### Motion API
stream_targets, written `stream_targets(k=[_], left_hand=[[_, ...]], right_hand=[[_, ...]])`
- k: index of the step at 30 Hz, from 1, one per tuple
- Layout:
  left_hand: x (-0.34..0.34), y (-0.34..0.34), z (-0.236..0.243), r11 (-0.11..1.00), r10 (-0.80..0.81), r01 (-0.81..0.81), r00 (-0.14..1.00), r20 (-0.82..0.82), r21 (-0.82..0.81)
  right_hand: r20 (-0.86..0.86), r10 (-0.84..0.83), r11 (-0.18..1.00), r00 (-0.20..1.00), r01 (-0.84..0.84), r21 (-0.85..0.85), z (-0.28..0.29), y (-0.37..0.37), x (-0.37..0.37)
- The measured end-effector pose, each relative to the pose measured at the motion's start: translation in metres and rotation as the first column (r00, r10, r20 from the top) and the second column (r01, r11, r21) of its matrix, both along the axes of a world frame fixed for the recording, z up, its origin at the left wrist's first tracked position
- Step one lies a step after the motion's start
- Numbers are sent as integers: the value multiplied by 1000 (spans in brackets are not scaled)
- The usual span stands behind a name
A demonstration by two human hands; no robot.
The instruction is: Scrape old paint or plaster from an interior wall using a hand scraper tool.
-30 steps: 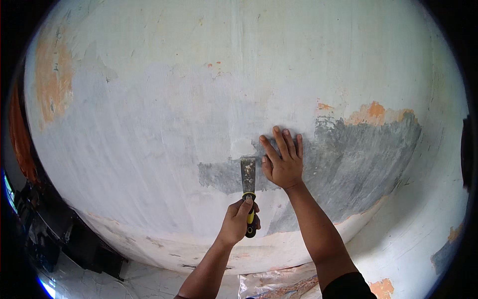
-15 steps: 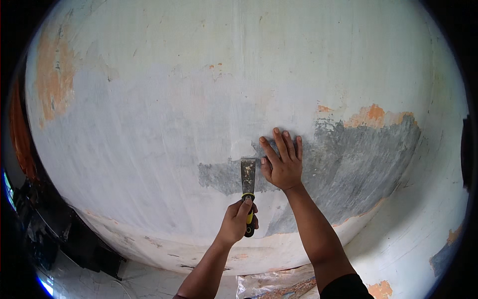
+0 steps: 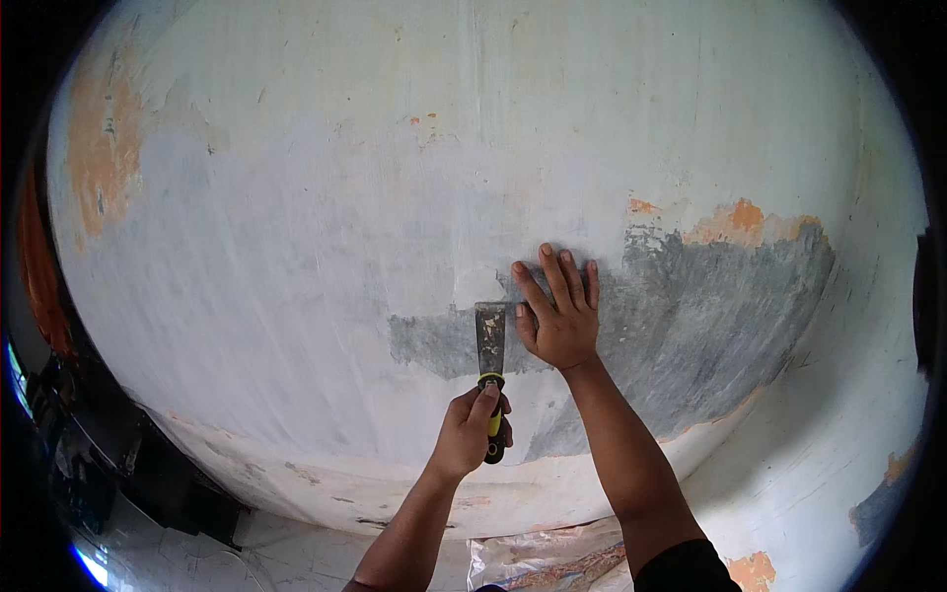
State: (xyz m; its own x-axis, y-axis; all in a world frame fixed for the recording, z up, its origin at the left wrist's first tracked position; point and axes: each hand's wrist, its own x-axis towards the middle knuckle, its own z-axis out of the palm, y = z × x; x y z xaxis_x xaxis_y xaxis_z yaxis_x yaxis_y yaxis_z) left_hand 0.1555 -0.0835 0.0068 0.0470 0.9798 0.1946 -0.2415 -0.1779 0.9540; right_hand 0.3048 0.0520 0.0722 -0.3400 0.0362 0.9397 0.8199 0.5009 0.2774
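My left hand [image 3: 468, 426] is wrapped round the black and yellow handle of a putty knife [image 3: 490, 340], thumb on top. The blade points up, smeared with pale residue, and its edge meets the wall [image 3: 296, 247] at the border between white coating and a bare grey patch [image 3: 691, 326]. Just right of the blade, my right hand [image 3: 560, 314] lies flat against the wall with fingers spread, partly over the grey patch. It holds nothing. Pale coating covers the wall to the left and above.
Orange patches [image 3: 107, 148] show at the upper left and along the grey patch's top edge. Dark furniture [image 3: 178, 493] stands at the lower left beside a brown cloth [image 3: 41, 266]. A plastic sheet with debris [image 3: 543, 564] lies at the wall's foot. Another wall adjoins on the right.
The view has shifted slightly, so the wall and both hands sit a little higher. My grip on the putty knife and the flat right hand look the same.
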Motion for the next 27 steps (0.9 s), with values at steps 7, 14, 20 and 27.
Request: stream_targets(k=[7, 14, 20, 27], left_hand=[[1, 3, 1, 999, 24, -23, 999, -32, 29], [1, 3, 1, 1000, 21, -21, 1000, -18, 9], [3, 1, -2, 1000, 1, 1, 998, 63, -24], [2, 0, -6, 1000, 5, -5, 1000, 10, -15]], right_hand=[[9, -7, 1000, 1000, 7, 4, -2, 2, 0], [29, 0, 1000, 1000, 0, 13, 0, 1, 0], [18, 7, 1000, 1000, -7, 21, 1, -1, -1], [12, 4, 1000, 1000, -5, 20, -1, 1, 0]])
